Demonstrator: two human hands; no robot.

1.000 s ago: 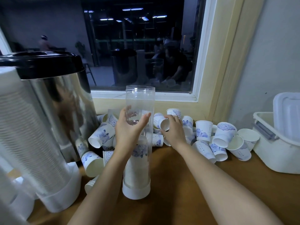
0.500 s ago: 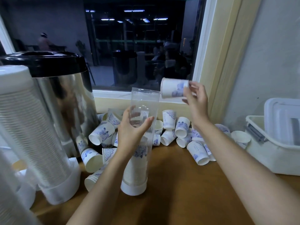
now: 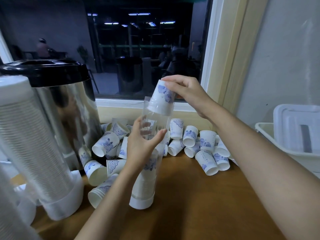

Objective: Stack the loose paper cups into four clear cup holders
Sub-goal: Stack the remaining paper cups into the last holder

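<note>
A clear cup holder (image 3: 152,116) stands tilted on its white base on the wooden counter, with a stack of paper cups in its lower half. My left hand (image 3: 142,144) grips the tube around its middle. My right hand (image 3: 187,92) pinches a white paper cup (image 3: 162,99) with blue print by its bottom; it is upside down, its rim partly inside the tube's open top. Several loose paper cups (image 3: 206,148) lie in a heap behind and beside the tube, under the window sill.
A filled clear holder (image 3: 34,153) with a white base stands at the left, more holders at the left edge. A steel urn (image 3: 69,108) with a black lid is behind it. A white plastic bin (image 3: 294,141) sits at the right. The window is straight ahead.
My right hand picked a cup from the heap, lifted it, turned it upside down and brought it into the top of the tube. My left hand kept its hold on the tube.
</note>
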